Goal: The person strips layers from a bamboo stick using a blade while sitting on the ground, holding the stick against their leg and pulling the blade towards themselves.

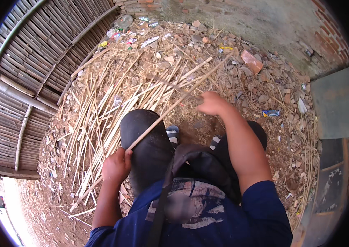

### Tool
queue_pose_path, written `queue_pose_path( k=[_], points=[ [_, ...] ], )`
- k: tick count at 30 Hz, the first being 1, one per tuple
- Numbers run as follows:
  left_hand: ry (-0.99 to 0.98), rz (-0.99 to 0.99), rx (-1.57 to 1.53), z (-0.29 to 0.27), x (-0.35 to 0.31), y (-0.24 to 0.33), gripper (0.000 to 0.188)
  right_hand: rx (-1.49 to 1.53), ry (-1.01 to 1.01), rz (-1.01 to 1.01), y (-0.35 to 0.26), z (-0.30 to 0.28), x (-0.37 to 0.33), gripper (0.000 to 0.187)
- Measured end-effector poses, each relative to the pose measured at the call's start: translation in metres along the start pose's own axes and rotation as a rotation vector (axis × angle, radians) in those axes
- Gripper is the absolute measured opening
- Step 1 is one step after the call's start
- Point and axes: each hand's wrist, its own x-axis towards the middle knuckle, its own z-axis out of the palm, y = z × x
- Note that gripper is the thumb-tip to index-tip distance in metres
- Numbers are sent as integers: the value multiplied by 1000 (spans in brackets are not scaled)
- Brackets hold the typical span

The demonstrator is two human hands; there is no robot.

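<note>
A long, pale bamboo strip slants across my raised left knee, from lower left to far right. My left hand is closed around its lower part, thumb along the strip. On the strip's right side, my right hand is closed in a fist beyond my right knee. A thin, dark, blurred streak runs leftward from near that fist across the strip; its kind cannot be made out. Many split bamboo strips lie in a loose pile left of and beyond my left leg.
A bamboo-slat wall stands at the left, a plastered brick wall at the back. Rubble, litter and a broken brick cover the ground. A blue wrapper lies right of my right hand; grey panels stand at the right.
</note>
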Motion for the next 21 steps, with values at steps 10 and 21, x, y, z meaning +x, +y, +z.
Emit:
queue_pose_path(
  k=[10, 21],
  points=[
    [46, 22, -42, 11, -1, -8, 35, 390, -169, 174, 19, -21, 8, 45],
    [-67, 13, -37, -9, -2, 0, 38, 17, -189, -116, -21, 11, -7, 40]
  ],
)
